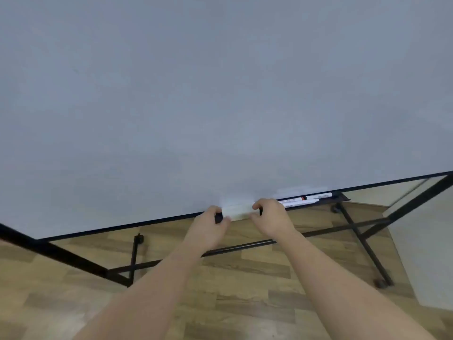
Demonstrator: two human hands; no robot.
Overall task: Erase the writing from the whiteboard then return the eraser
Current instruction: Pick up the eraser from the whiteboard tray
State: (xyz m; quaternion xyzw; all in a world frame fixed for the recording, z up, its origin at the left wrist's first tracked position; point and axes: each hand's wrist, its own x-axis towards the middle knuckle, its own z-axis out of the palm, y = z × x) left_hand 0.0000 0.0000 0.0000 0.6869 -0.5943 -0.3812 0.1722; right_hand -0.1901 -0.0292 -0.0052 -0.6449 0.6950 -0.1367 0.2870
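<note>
— Where's the eraser [239,211]?

— Low at the whiteboard's [220,94] bottom edge, pale and blurred, on or just over the ledge. The left hand [209,225] pinches its left end, the right hand [272,217] its right end; both are closed on it.

— Any writing left?

— None visible; the board looks wiped.

— So what remains?

— I'd judge only the return: letting go beside the markers [305,200] lying just to the right. Below are the black stand [362,239] and wooden floor [245,290].
</note>
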